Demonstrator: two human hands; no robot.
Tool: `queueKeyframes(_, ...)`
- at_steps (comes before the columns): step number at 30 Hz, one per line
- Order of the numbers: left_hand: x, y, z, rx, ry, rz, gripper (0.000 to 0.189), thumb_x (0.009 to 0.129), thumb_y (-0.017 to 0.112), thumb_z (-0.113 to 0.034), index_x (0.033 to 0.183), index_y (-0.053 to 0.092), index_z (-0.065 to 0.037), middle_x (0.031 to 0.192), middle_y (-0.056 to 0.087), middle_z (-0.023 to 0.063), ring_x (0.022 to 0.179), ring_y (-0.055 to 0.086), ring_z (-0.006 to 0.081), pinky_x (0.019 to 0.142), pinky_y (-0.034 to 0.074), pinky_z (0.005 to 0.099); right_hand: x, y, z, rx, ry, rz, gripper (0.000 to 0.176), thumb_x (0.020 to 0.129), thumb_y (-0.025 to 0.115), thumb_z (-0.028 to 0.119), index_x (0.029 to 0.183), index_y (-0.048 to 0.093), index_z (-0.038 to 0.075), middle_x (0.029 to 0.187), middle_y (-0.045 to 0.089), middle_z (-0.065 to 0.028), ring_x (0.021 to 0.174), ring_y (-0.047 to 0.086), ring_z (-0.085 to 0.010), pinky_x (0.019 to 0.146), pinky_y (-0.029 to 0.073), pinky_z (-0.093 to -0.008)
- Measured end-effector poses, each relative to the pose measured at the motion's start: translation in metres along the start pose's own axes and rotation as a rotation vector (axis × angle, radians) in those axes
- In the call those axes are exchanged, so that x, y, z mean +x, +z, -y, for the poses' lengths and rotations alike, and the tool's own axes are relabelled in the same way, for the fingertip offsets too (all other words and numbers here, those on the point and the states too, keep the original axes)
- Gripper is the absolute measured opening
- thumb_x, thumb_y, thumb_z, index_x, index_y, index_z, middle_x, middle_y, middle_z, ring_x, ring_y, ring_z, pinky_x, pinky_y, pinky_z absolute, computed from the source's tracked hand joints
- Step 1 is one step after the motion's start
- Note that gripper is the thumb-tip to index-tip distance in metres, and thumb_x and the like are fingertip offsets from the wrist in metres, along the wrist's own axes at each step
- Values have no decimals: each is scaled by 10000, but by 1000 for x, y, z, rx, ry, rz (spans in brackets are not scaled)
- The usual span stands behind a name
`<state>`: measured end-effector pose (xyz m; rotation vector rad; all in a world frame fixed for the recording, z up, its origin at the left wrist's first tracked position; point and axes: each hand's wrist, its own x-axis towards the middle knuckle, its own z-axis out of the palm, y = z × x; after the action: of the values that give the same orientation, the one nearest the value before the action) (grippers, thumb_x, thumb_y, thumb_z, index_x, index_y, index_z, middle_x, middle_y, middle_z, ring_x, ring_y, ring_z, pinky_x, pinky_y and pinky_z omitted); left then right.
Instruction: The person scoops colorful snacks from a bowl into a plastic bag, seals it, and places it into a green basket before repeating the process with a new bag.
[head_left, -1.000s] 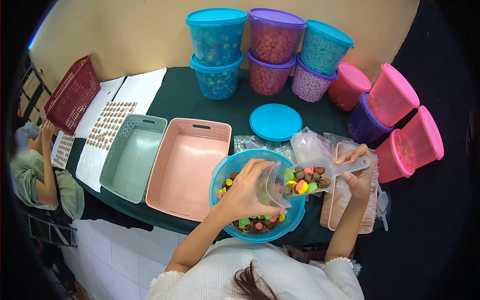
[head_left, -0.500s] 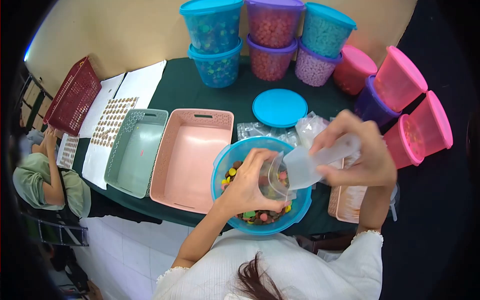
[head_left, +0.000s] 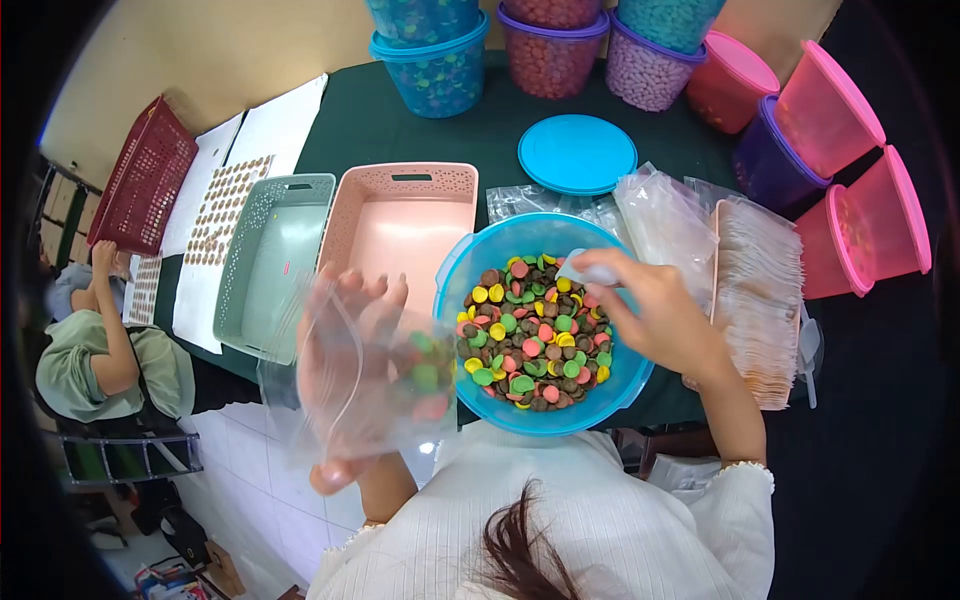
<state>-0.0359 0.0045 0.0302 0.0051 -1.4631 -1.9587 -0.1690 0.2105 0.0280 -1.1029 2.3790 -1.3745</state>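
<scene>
My left hand (head_left: pixel 345 350) holds up a clear zip bag (head_left: pixel 400 425) to the left of the blue tub (head_left: pixel 635 385). A few green and pink round candies (head_left: pixel 428 376) show blurred at the bag's right end. My fingers are spread behind the plastic, with the thumb below. Over the right side of the tub, my right hand (head_left: pixel 655 315) is closed on a whitish plastic scoop (head_left: pixel 580 268), whose far end is hard to make out. Brown, green, yellow and pink button candies (head_left: pixel 535 335) fill the tub's bottom.
Behind the tub lies a blue lid (head_left: pixel 577 153). Pink (head_left: pixel 400 220) and green (head_left: pixel 275 265) baskets stand left. Clear bags (head_left: pixel 665 220) and a packed stack of pouches (head_left: pixel 755 300) are right. Lidded tubs (head_left: pixel 430 80) line the back. A person (head_left: pixel 95 365) sits far left.
My left hand has moved left with the bag, away from over the tub. My right hand has lowered the scoop from the bag's mouth to the tub. The view has shifted.
</scene>
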Motion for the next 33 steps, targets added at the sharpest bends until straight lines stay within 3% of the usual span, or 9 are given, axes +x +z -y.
queueKeyframes(1, -4, -2, -1, -82, 6, -39, 1265, 444, 619, -693, 1280, 117, 112, 1232, 292, 222, 1153, 345, 342, 970, 278, 536, 3, 6, -6, -114, -17, 47, 199, 794, 541, 61, 989, 518, 30, 907, 603, -160, 839, 593, -311, 708, 484, -345)
queueKeyframes(2, -5, -13, 9, -313, 212, 156, 1274, 469, 567, -741, 1284, 85, 112, 1215, 299, 224, 1136, 358, 342, 946, 303, 562, 5, 11, -13, -230, -34, 94, 176, 804, 537, 103, 964, 527, 29, 900, 593, -176, 832, 578, -343, 700, 477, -372)
queueKeyframes(6, -13, -31, 0, -421, 143, -14, 1173, 566, 516, -719, 1293, 94, 98, 1216, 309, 237, 1082, 398, 333, 893, 373, 544, 16, 19, -43, -349, -234, 38, 207, 798, 546, 108, 968, 544, -11, 970, 586, -178, 846, 567, -354, 762, 462, -376)
queueKeyframes(13, -32, -41, 5, 47, -58, -328, 1211, 491, 473, -789, 1275, 194, 91, 1181, 367, 235, 1031, 434, 329, 848, 412, 492, 25, 15, -32, -223, 170, 178, 226, 830, 509, 159, 929, 568, -35, 914, 594, -203, 833, 582, -333, 719, 456, -365)
queueKeyframes(19, -45, -48, 16, 171, -221, -260, 1266, 385, 517, -815, 1251, 269, 74, 1131, 422, 237, 969, 495, 366, 825, 426, 470, 26, 19, -42, -112, 200, 155, 236, 839, 490, 176, 900, 567, -38, 815, 587, -214, 742, 586, -325, 660, 441, -379)
queueKeyframes(24, -52, -46, 25, -92, -360, -114, 1242, 402, 552, -762, 1269, 249, 75, 1139, 433, 235, 985, 509, 340, 832, 426, 414, 33, 19, -49, -88, 197, 151, 246, 836, 489, 193, 899, 557, -35, 710, 574, -210, 651, 582, -305, 594, 427, -381)
queueKeyframes(26, -53, -50, 31, -86, -379, -45, 1233, 406, 564, -744, 1273, 245, 73, 1136, 438, 229, 986, 511, 330, 834, 426, 404, 35, 23, -48, -66, 315, 196, 250, 852, 486, 178, 969, 557, -32, 916, 596, -170, 874, 580, -244, 769, 446, -352)
queueKeyframes(30, -53, -44, 35, -121, -421, -19, 1222, 366, 616, -690, 1261, 279, 71, 1118, 456, 208, 996, 510, 309, 857, 413, 393, 37, 16, -44, -11, 370, 268, 253, 853, 489, 186, 966, 558, -29, 915, 592, -158, 876, 573, -224, 767, 444, -345)
queueKeyframes(33, -53, -46, 38, -108, -461, -42, 1206, 352, 633, -667, 1247, 307, 72, 1111, 461, 204, 1000, 507, 305, 867, 406, 392, 31, 24, -46, 53, 255, 151, 256, 838, 499, 211, 906, 562, -28, 763, 594, -171, 693, 585, -240, 634, 442, -350)
